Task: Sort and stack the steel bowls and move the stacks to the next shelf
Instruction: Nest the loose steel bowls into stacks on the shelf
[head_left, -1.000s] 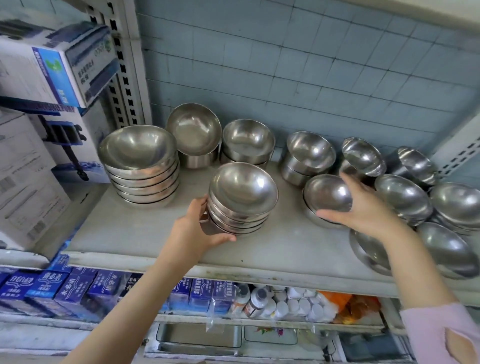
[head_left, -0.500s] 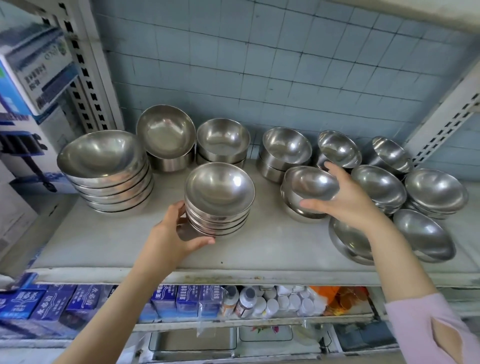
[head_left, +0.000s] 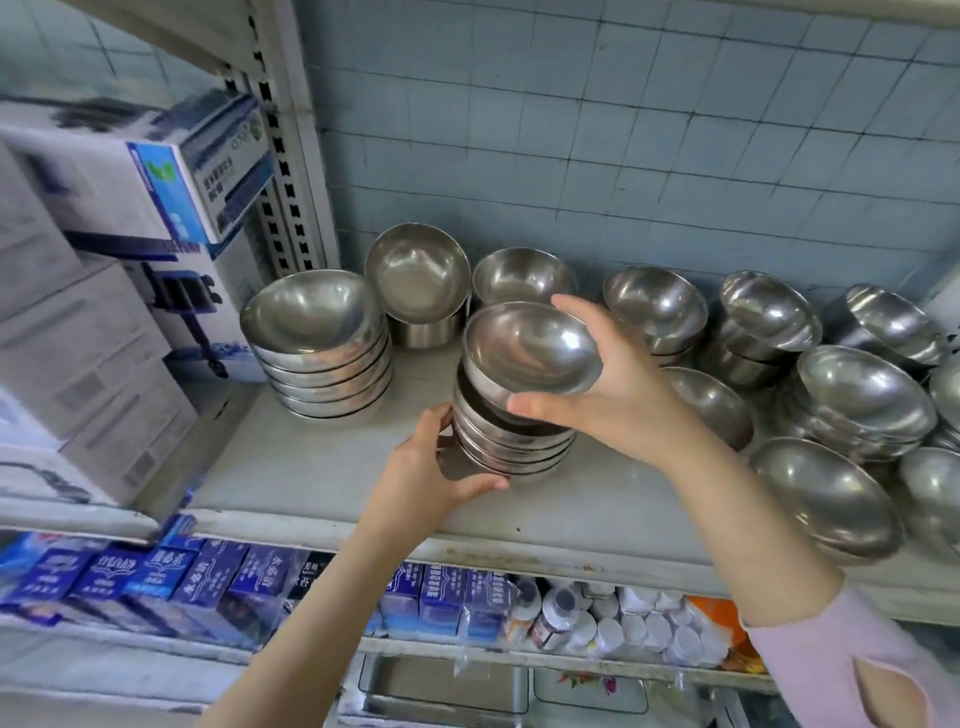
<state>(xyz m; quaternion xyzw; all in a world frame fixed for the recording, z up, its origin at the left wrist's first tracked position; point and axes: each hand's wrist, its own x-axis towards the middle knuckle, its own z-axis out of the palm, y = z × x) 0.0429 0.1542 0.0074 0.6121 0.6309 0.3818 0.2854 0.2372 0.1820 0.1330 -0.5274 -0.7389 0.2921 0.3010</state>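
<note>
Bare front strip of shelf (head_left: 311, 488) open left of the centre bowl stack (head_left: 519, 447), stack of wide bowls (head_left: 322, 364) and slotted upright (head_left: 285, 176) closing the left rear, cardboard boxes (head_left: 93, 332) beyond, crowded loose bowls (head_left: 862, 400) filling the right, back row of bowls (head_left: 522, 275) against tiled wall (head_left: 623, 156)

The right arm (head_left: 727, 519) wears a pale pink sleeve (head_left: 810, 660) with an oval cut-out (head_left: 888, 699).

Legible text: none with certainty.
- White-and-blue box (head_left: 200, 171), upper left shelf: white Chinese characters on the dark side panel and a short Latin-letter logo above them, both blurred.
- Blue cartons (head_left: 208, 582), lower shelf: white Chinese characters, too smeared to read.
- Bottles (head_left: 561, 616): labels unreadable.
</note>
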